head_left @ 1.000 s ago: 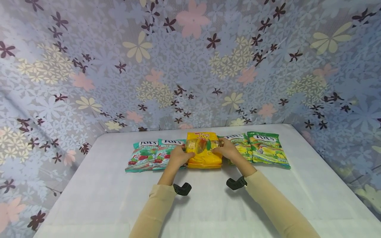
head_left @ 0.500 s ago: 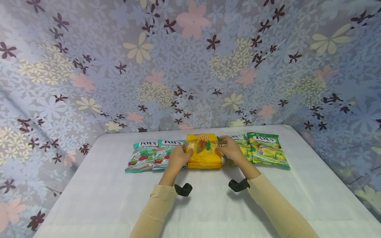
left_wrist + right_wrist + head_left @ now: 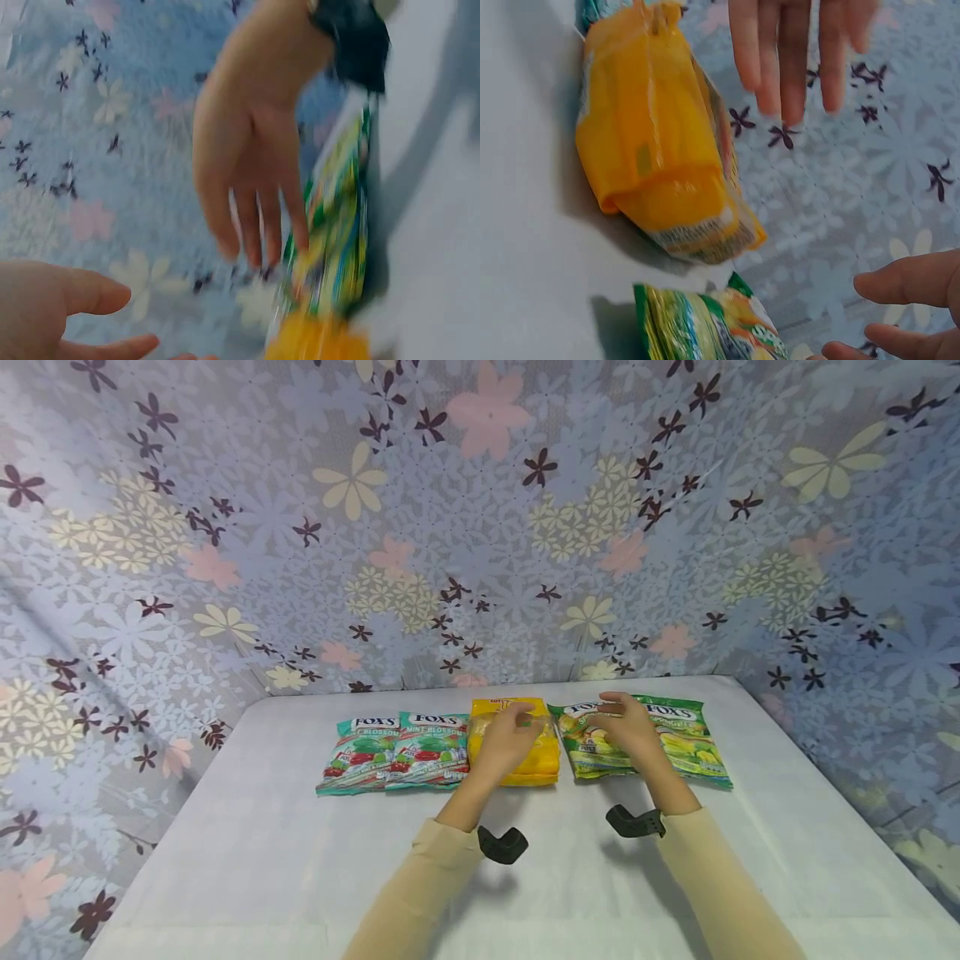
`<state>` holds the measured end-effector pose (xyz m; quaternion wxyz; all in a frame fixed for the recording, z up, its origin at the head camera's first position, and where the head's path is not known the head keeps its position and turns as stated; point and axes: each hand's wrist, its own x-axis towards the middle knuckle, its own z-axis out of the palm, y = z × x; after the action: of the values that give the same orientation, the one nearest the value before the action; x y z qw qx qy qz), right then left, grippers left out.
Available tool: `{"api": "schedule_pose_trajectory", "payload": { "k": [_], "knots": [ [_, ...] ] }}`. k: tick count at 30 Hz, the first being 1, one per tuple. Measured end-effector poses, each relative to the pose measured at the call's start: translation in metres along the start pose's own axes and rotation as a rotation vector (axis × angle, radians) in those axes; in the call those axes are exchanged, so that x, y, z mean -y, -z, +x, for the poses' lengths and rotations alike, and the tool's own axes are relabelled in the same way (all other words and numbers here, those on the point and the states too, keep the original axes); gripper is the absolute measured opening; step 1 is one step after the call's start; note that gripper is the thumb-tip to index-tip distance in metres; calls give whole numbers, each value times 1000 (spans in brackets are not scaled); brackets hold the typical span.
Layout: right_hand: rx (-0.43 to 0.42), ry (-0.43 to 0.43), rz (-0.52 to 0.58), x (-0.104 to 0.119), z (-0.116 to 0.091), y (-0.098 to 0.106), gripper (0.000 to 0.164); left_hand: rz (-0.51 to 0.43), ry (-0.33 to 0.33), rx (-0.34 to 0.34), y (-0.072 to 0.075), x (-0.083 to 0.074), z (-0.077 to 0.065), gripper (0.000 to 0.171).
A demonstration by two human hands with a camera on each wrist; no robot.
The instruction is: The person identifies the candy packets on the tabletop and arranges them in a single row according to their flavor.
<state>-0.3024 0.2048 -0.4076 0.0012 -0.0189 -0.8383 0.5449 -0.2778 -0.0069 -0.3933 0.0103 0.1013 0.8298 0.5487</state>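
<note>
Five bags lie face up in a row on the white table (image 3: 225, 868): two teal, one yellow, two green. All look filled; their contents cannot be made out. The yellow bag (image 3: 549, 758) is at the middle of the row and, in the right wrist view, bulges, with a seam along its underside.

The left hand (image 3: 513, 745) is above the yellow bag, fingers spread and slightly bent, gripping nothing. The right hand (image 3: 632, 731) is above the green pair, thumb and fingers apart, likewise gripping nothing.

The inner teal bag (image 3: 429, 757) overlaps the outer teal bag (image 3: 352, 762) and sits right against the yellow bag. The inner green bag (image 3: 592, 750) is just beside the yellow bag, the gap widening toward the front. The right hand and wrist partly cover the outer green bag (image 3: 693, 747); its join with its neighbour is hidden.

The row runs near the back edge, by the flowered wall (image 3: 420, 543). White surface extends beyond both ends of the row and in front of it, where the sleeves cross.

"FOX'S" reads on all four teal and green bags; the inner teal bag adds "MINT BLOSSOM". The yellow bag's heading is partly covered by the left hand. Smaller print is illegible.
</note>
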Motion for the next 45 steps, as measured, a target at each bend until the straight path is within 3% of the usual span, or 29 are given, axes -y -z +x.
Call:
{"api": "schedule_pose_trajectory", "payload": {
  "k": [4, 8, 14, 21, 29, 41, 45],
  "knots": [
    [-8, -8, 6, -5, -1, 6, 60, -89, 120, 162, -26, -10, 7, 43],
    [-8, 5, -46, -11, 0, 8, 59, -133, 233, 211, -49, -14, 11, 51],
    [-5, -5, -103, -17, -2, 12, 58, -254, 303, 141, -75, -19, 13, 66],
    [16, -72, -89, -23, 0, 18, 63, -313, 383, 74, -92, -17, 14, 74],
    [46, -139, -93, -30, 5, 21, 66, -340, 393, 20, -100, -10, 14, 75],
    [120, -163, -274, -26, 17, 25, 68, -410, 386, -41, -103, -9, 18, 65],
    [108, -173, -360, -29, 20, 25, 68, -434, 388, -58, -104, -9, 20, 63]
  ]
}}
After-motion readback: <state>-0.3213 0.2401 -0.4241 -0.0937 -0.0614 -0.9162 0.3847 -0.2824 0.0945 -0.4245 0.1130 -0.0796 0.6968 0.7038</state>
